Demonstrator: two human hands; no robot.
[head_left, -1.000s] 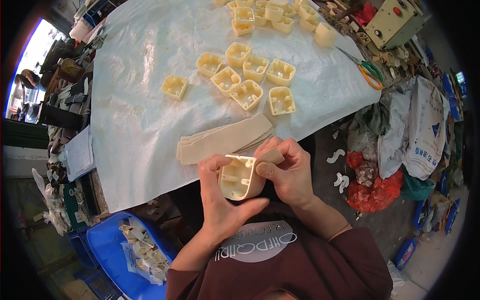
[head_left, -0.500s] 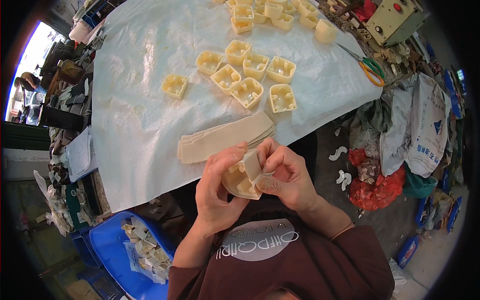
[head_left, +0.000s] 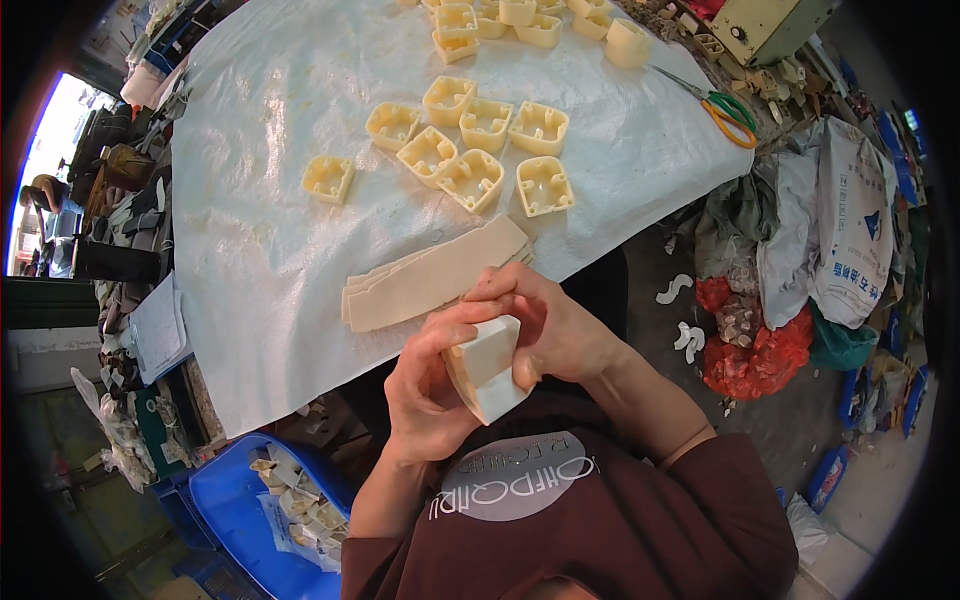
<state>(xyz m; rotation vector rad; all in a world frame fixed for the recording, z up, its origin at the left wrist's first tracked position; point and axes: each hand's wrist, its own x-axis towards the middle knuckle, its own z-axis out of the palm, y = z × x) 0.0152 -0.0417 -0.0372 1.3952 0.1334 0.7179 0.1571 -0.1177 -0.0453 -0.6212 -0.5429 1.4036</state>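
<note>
Both my hands hold one cream square plastic piece [head_left: 487, 366] in front of my chest, below the table's near edge. My left hand [head_left: 425, 385] cups it from the left and underneath. My right hand [head_left: 545, 325] presses a pale strip over its top and right side, fingers curled. A stack of long beige strips [head_left: 430, 275] lies on the white sheet just above my hands. Several more cream square pieces [head_left: 470, 140] sit in a loose group farther up the table, one [head_left: 328, 178] apart to the left.
The table is covered by a white woven sheet [head_left: 270, 240]. Green-handled scissors [head_left: 728, 108] lie at its right edge. A blue bin [head_left: 250, 500] with pieces stands at lower left. Sacks and a red mesh bag [head_left: 760, 350] crowd the floor on the right.
The piece has been turned in my hands: its open hollow side faced up a second ago, now its smooth wrapped side shows. My hands stayed at the same place.
</note>
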